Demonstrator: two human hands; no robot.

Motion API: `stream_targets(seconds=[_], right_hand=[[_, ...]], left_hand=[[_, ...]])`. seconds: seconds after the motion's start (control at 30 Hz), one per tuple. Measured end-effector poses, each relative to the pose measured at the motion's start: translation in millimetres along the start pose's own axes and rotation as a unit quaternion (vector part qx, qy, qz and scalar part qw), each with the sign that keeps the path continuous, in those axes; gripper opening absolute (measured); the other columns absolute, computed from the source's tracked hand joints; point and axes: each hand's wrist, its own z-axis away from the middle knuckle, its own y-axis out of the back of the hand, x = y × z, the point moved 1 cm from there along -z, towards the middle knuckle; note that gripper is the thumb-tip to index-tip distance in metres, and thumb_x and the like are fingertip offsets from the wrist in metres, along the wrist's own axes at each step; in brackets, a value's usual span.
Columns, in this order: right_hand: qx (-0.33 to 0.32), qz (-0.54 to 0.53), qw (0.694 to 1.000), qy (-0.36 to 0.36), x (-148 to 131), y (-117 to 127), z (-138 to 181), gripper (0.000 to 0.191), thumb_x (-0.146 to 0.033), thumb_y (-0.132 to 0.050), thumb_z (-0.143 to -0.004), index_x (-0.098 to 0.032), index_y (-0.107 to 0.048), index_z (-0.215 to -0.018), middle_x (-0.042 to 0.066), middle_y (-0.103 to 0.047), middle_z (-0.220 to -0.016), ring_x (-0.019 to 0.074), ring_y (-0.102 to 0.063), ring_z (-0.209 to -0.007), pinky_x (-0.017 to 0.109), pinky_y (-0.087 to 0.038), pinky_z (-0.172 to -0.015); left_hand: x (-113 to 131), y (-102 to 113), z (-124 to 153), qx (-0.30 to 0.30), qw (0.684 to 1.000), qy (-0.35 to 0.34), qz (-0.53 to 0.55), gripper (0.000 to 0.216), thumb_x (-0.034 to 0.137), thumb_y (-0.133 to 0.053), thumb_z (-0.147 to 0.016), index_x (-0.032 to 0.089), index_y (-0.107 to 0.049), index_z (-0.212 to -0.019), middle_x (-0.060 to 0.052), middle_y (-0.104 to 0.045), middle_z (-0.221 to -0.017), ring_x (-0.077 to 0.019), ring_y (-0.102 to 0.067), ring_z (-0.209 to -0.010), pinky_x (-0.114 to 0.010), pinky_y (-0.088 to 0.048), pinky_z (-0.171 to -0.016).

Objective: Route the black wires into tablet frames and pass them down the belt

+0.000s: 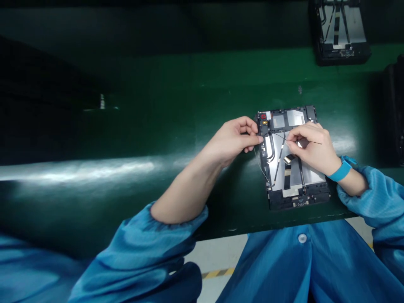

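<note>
Nearest, my left forearm slants forward from its blue sleeve (139,248). My left hand (238,135) curls at the left edge of an opened device (295,176) on the green desk (158,105); whether it grips, I cannot tell. My right hand (311,144), palm down, pinches a thin cable (280,136), hiding part of it. Farther off, a second device (342,31) is cut off at the top.
</note>
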Motion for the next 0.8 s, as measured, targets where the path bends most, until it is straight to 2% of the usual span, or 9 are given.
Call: stream_targets(seconds=[0.17,0.3,0.37,0.47,0.6,0.7,0.8], right_hand=[[0.000,0.007,1.000,0.007,3.7,-1.8,0.3,0.018,-0.007,-0.064,-0.080,-0.025,-0.068,-0.081,-0.003,-0.072,-0.078,0.0193,-0.064,-0.080,0.034,-0.042,-0.083],[0.015,0.000,1.000,0.022,6.0,-3.3,1.0,0.019,-0.007,-0.063,-0.078,-0.024,-0.068,-0.081,-0.003,-0.069,-0.075,0.0187,-0.063,-0.078,0.034,-0.042,-0.082],[0.018,-0.004,0.999,0.026,6.4,-3.4,0.9,0.019,-0.007,-0.061,-0.078,-0.024,-0.068,-0.082,-0.003,-0.068,-0.075,0.0187,-0.062,-0.077,0.034,-0.042,-0.082],[0.010,-0.004,1.000,0.016,7.4,-3.2,0.4,0.018,-0.008,-0.061,-0.079,-0.024,-0.068,-0.083,-0.003,-0.068,-0.075,0.0193,-0.062,-0.078,0.035,-0.043,-0.083],[0.012,-0.004,1.000,0.023,10.0,-3.9,-0.5,0.018,-0.008,-0.062,-0.079,-0.024,-0.068,-0.085,-0.003,-0.068,-0.074,0.0196,-0.063,-0.078,0.035,-0.044,-0.083],[0.012,0.001,1.000,0.023,11.4,-5.6,-0.7,0.018,-0.008,-0.062,-0.080,-0.024,-0.069,-0.087,-0.003,-0.069,-0.075,0.0198,-0.064,-0.078,0.035,-0.043,-0.083],[0.006,0.003,1.000,0.016,11.6,-5.4,-0.1,0.019,-0.009,-0.062,-0.081,-0.025,-0.069,-0.089,-0.003,-0.071,-0.076,0.0202,-0.065,-0.080,0.035,-0.044,-0.084]], left_hand=[[0.1,-4.8,2.1,0.025,1.000,0.000,-0.016,0.021,0.011,-0.077,-0.065,0.018,-0.061,-0.075,0.006,-0.055,-0.058,-0.0067,-0.047,-0.046,-0.020,-0.034,-0.045],[11.7,-1.5,4.5,0.029,0.988,-0.051,-0.140,0.008,0.018,-0.076,-0.071,0.016,-0.068,-0.072,0.002,-0.060,-0.062,-0.0099,-0.052,-0.056,-0.023,-0.037,-0.054],[21.9,0.9,3.7,0.024,0.967,-0.086,-0.238,0.007,0.021,-0.076,-0.076,0.017,-0.072,-0.072,0.000,-0.064,-0.065,-0.0123,-0.055,-0.061,-0.025,-0.040,-0.060],[37.8,2.4,-2.8,0.007,0.912,-0.140,-0.386,0.006,0.023,-0.075,-0.079,0.019,-0.077,-0.074,-0.002,-0.073,-0.075,-0.0168,-0.062,-0.071,-0.028,-0.045,-0.072],[52.6,-1.6,-16.6,-0.052,0.845,-0.176,-0.502,0.010,0.019,-0.074,-0.078,0.021,-0.075,-0.069,-0.002,-0.073,-0.077,-0.0217,-0.066,-0.080,-0.032,-0.046,-0.086],[58.8,-7.5,-23.8,-0.081,0.833,-0.174,-0.518,0.016,0.013,-0.073,-0.076,0.021,-0.071,-0.063,-0.003,-0.067,-0.070,-0.0255,-0.066,-0.083,-0.034,-0.045,-0.091],[63.0,-14.6,-24.6,-0.080,0.838,-0.164,-0.514,0.030,0.002,-0.071,-0.071,0.021,-0.058,-0.051,-0.003,-0.050,-0.057,-0.0306,-0.066,-0.087,-0.037,-0.045,-0.091]])
